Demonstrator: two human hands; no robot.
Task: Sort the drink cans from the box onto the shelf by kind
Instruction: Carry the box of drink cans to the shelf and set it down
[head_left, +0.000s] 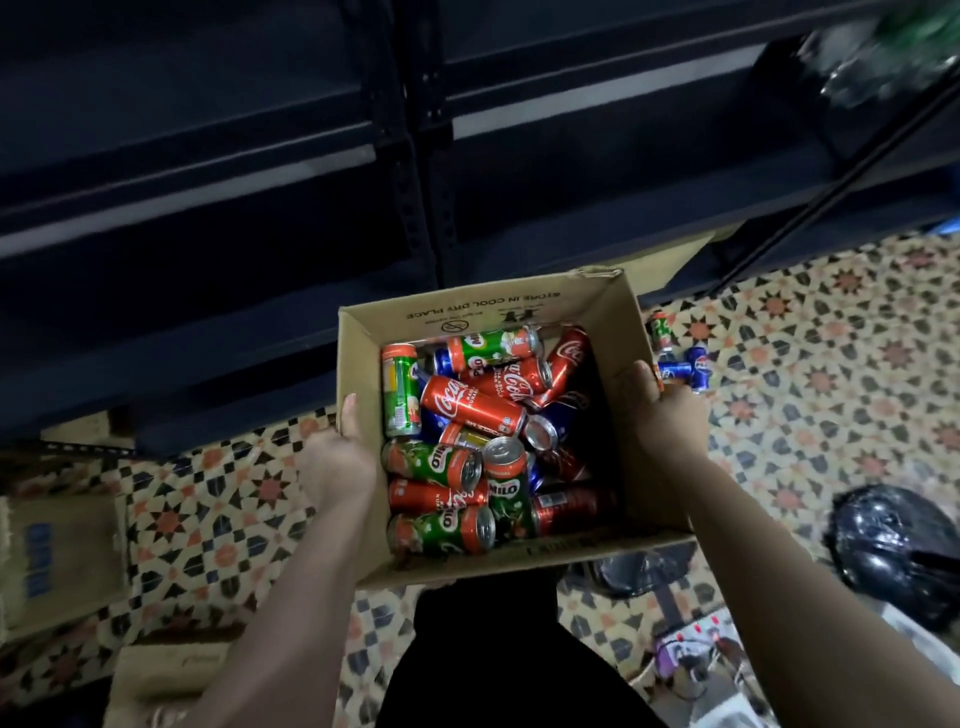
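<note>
Cardboard box (485, 306) of mixed drink cans, red cola cans (470, 408) and green Milo cans (441, 530) jumbled together, is held above the patterned floor (831, 364) before the dark shelf (208, 182). Left hand (340, 457) grips its left wall, right hand (665, 410) clamps the right wall; a few loose cans (680, 364) lie on the floor beyond it

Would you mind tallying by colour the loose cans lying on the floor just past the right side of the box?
Blue cans: 2
Green-and-orange can: 1
Total: 3 in view on the floor beside the box
</note>
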